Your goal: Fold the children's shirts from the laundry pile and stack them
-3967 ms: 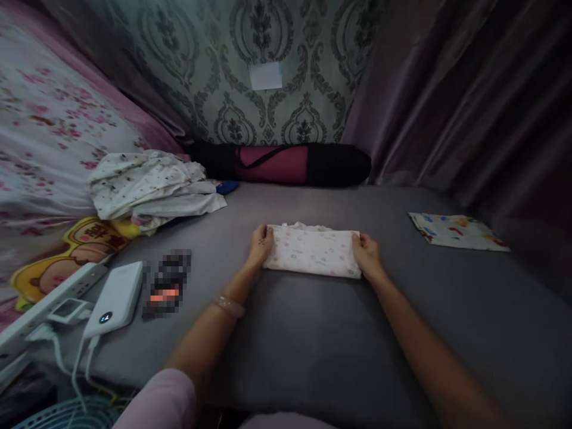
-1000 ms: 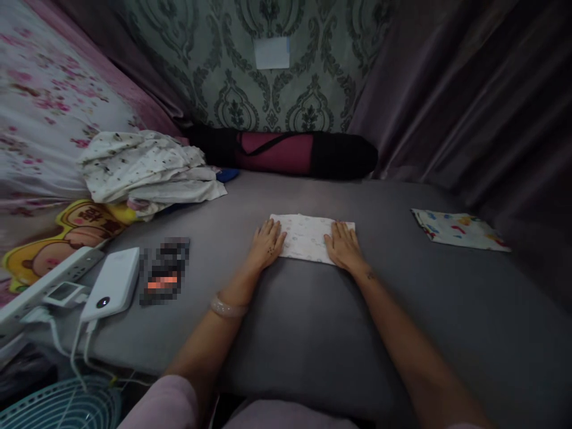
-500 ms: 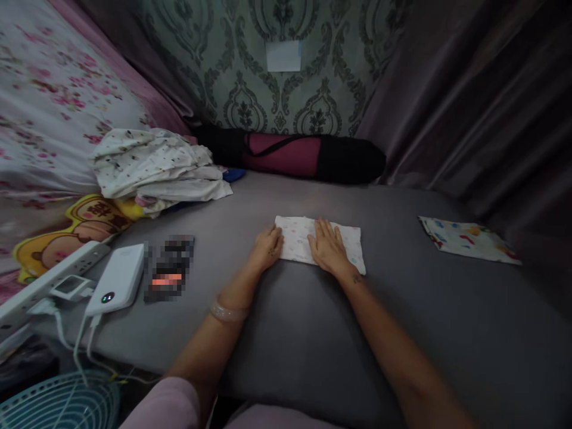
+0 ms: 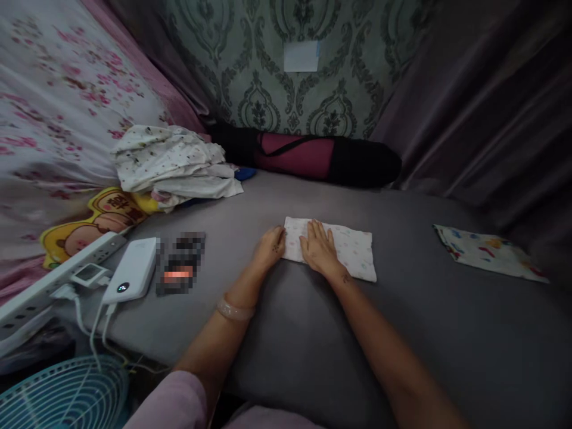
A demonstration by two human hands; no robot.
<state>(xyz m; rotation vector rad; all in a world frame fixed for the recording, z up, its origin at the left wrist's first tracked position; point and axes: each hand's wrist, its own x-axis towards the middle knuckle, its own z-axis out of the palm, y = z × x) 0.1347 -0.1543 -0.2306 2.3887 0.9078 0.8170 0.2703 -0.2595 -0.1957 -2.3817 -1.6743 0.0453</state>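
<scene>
A white folded cloth [image 4: 353, 247] with a small pale print lies flat on the grey bed sheet. At its left edge is my left hand [image 4: 270, 247], its fingers curled together and closed on the edge; the fingertips are partly hidden. My right hand [image 4: 320, 247] rests palm down on the left half of the cloth, fingers stretched out. A second folded cloth [image 4: 489, 253], pale with coloured figures, lies apart to the right.
Left of my arms are a blurred-out dark item [image 4: 181, 262], a white power bank [image 4: 133, 271] with cables, and a power strip [image 4: 58, 274]. Behind stand a crumpled spotted cloth [image 4: 172, 161] and a black and maroon long bag [image 4: 295, 156]. A blue fan [image 4: 67, 393] sits lower left.
My right hand has slid left over the cloth, closer to my left hand. My left hand stays at the cloth's left edge. The whole view has shifted slightly, so things appear farther right.
</scene>
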